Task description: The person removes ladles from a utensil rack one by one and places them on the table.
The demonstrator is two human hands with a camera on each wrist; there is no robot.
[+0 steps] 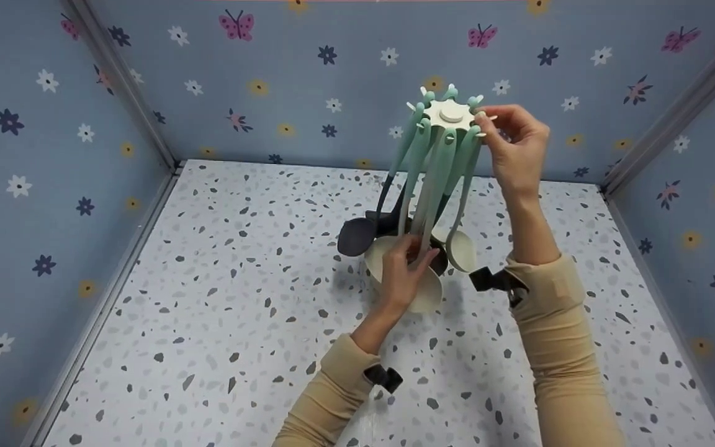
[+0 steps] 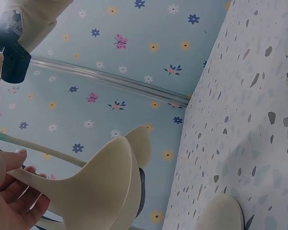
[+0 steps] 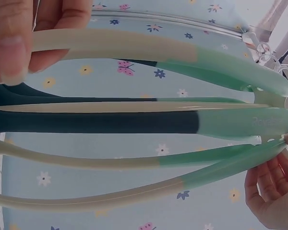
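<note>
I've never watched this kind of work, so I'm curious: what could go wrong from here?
The right grip pinches the top of a green handle, which might slip off the white rack. If the left grip pulls the cream ladle it holds sideways, it could knock the dark utensil nearby.

No legible text recorded. Right wrist view: one faint line of lettering [image 3: 267, 119] on the mint-green grip [image 3: 221, 123] of a dark-shafted utensil [image 3: 101, 122], near its hanging end; characters indistinct. Left wrist view: pale marks [image 2: 13, 21] on the black wrist device [image 2: 15, 64], too small to read.
</note>
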